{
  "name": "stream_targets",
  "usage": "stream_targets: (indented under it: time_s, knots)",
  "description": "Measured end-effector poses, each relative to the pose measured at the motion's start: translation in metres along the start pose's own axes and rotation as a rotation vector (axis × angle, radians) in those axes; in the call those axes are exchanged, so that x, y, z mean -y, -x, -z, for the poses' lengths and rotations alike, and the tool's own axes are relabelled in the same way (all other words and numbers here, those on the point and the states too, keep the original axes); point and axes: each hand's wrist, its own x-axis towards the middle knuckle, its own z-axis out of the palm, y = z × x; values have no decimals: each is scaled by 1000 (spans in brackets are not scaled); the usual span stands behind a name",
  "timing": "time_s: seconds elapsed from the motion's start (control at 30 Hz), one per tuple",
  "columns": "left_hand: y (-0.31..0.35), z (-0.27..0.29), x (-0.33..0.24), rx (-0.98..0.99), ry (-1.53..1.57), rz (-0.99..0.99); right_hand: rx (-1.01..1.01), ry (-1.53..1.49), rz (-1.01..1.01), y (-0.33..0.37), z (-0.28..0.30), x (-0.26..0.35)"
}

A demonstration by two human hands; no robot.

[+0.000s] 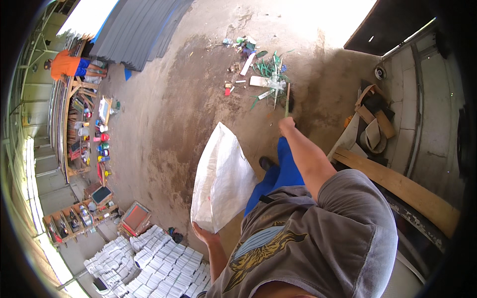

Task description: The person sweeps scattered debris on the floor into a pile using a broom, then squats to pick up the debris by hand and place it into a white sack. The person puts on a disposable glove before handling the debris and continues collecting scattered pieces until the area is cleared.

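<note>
My right hand (286, 125) is stretched forward and gripped around the thin green handle of a broom (287, 102), whose dark head rests on the concrete by a pile of litter (263, 74) made of green strips, white scraps and small coloured bits. My left hand (204, 233) holds the lower edge of a large white woven sack (221, 176), which hangs open beside my blue trouser leg. A dark shoe (267, 162) shows on the floor between sack and leg.
Grey sheets (139, 30) are stacked at the top left. A person in an orange top (64, 64) bends by wooden shelves of bottles (82, 129). White bundles (154, 263) lie bottom left. Wooden planks and scraps (377, 134) sit along the right wall.
</note>
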Motion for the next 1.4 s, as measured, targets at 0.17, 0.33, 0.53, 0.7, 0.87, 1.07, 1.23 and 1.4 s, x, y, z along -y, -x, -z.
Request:
stream_targets:
  time_s: [0.17,0.33,0.53,0.7,0.87,1.07,1.23,1.4]
  knots:
    - [-3,19,10,-8,-4,-1,115,-71,-60,-20,31,-11]
    - [-14,21,5,-25,12,-18,294,-71,-18,23,92,-24]
    - [-31,34,24,-107,53,-61,99,665,428,80,197,-71]
    - [-6,23,42,-183,193,-72,110,957,634,47,262,-87]
    - [30,10,57,-341,233,-109,67,1310,824,45,275,-12]
    - [90,-18,63,-375,441,-211,324,1745,1108,37,244,73]
    - [182,-97,32,-674,548,-230,431,1980,1230,-26,211,103]
    - [263,-134,35,-755,630,-339,465,2080,1309,-64,173,123]
